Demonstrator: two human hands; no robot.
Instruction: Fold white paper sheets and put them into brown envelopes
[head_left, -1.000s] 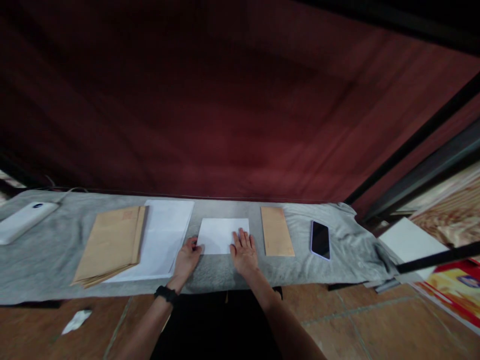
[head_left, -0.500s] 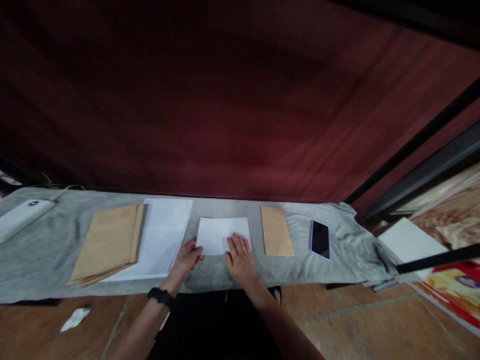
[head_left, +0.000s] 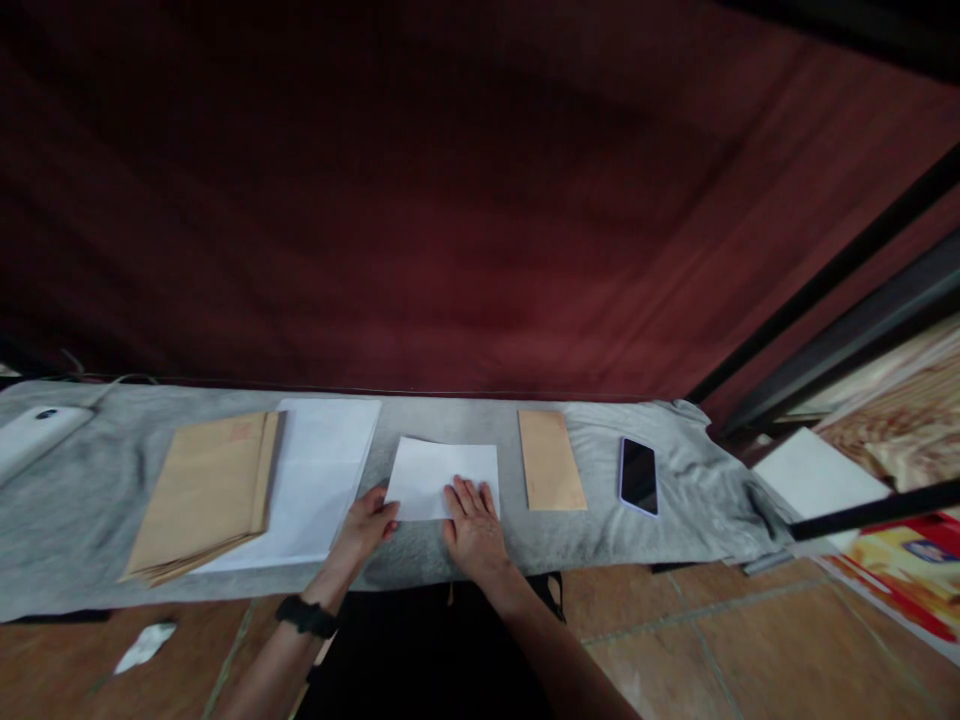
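A folded sheet of white paper [head_left: 431, 475] lies on the grey cloth in front of me. Its near left corner is pinched between the thumb and fingers of my left hand [head_left: 371, 518], which wears a dark wristband. My right hand [head_left: 474, 530] rests flat on the paper's near right part, fingers stretched out and a little apart. Just right of the paper is a single brown envelope [head_left: 552, 460]. On the left, a stack of brown envelopes [head_left: 202, 485] partly covers a pile of larger white sheets [head_left: 326, 470].
A phone [head_left: 638, 476] lies face up on the grey cloth [head_left: 705, 500] at the right. At the far left sits a white device [head_left: 37, 435] with a cable. Behind the surface hangs a dark red cloth [head_left: 420, 250]. A white scrap [head_left: 145, 647] is on the tiled floor.
The paper's near edge and both hands have shifted slightly toward me, the left hand a little leftward as well. My view has moved slightly too. The grip stays the same.
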